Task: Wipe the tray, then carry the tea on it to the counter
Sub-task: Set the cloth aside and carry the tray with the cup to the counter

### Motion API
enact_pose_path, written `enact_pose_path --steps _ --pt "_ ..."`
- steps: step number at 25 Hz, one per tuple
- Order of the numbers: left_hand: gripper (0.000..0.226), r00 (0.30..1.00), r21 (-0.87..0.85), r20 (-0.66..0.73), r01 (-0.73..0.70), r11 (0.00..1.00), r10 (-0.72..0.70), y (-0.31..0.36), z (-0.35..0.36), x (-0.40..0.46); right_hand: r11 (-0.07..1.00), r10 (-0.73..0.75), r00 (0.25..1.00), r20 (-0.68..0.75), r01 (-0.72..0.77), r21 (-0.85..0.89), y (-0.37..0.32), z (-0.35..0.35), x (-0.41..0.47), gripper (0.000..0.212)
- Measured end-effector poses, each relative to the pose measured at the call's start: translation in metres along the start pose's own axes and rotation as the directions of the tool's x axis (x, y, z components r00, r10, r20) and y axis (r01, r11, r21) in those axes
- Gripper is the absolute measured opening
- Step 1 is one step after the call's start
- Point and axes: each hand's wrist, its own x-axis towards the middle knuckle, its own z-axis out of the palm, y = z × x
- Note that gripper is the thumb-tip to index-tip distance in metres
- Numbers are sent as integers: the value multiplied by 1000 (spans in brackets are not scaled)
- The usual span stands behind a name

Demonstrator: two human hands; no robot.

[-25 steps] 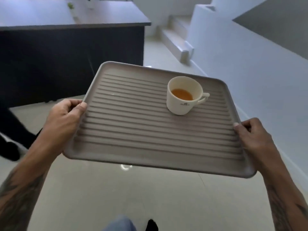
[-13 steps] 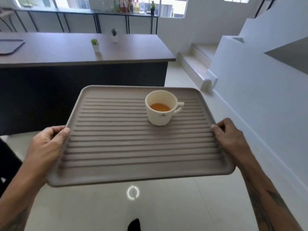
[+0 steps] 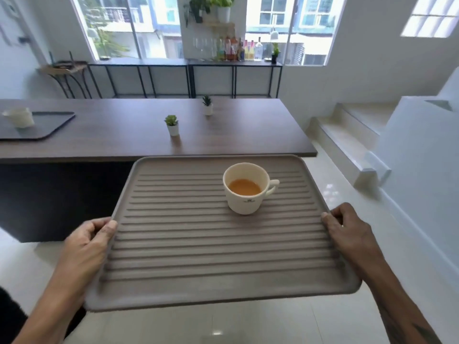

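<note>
A grey ribbed tray (image 3: pixel 188 274) is held level in the air in front of me. My left hand (image 3: pixel 85 247) grips its left rim and my right hand (image 3: pixel 347 232) grips its right rim, thumbs on top. A white cup of orange-brown tea (image 3: pixel 246 188) stands upright on the tray's far right part, handle pointing right. The dark wooden counter (image 3: pixel 124 135) lies just beyond the tray's far edge, slightly lower in view.
Two small potted plants (image 3: pixel 172 124) (image 3: pixel 207 105) stand on the counter. A dark tray with a white jug (image 3: pixel 21 117) is at its left end. White steps (image 3: pixel 347 145) rise on the right. Black shelving with bottles lines the windows behind.
My view has lifted and the counter has come closer, so its top and the windows now show. The tray stays level in both hands with the cup in the same spot.
</note>
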Motion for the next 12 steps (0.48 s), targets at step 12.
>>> enact_pose_path --steps 12 --pt "17 999 46 -38 -20 999 22 29 170 215 999 -34 999 28 34 -4 -17 64 283 17"
